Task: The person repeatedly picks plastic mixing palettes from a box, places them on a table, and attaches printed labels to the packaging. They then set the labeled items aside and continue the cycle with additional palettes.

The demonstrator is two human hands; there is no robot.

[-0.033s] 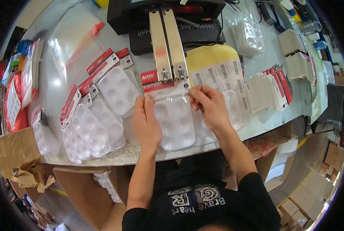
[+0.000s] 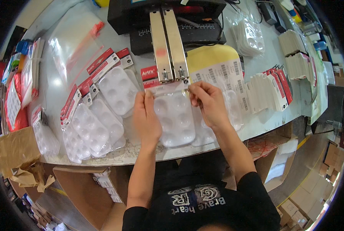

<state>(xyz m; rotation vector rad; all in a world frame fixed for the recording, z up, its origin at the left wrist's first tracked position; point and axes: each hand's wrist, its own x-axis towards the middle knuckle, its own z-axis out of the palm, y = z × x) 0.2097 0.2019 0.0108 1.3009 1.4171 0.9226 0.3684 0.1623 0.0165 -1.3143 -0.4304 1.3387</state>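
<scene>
Between my hands lies a white plastic paint palette [image 2: 174,123] with round wells, in a clear bag topped by a red and white header card [image 2: 150,72]. My left hand [image 2: 146,119] is closed along the bag's upper left edge, thumb on top. At the upper right corner, my right hand [image 2: 210,104] pinches the bag just below the card. The card's upper part sits under the front ends of two metal arms of a black stapling machine [image 2: 168,46], which hide its middle. Another bagged palette [image 2: 204,134] is partly covered beneath the right forearm.
Left of my hands, several carded palettes [image 2: 89,129] overlap near the table's front edge. Clear bags [image 2: 73,42] lie behind them. To the right are a barcode label sheet [image 2: 222,77], stacked header cards [image 2: 270,88] and bagged palettes [image 2: 249,36]. An open cardboard box [image 2: 83,188] stands below the table edge.
The bagged palette and its card have shifted slightly away from me, further under the metal arms. Both hands have moved a little with it and keep their grip.
</scene>
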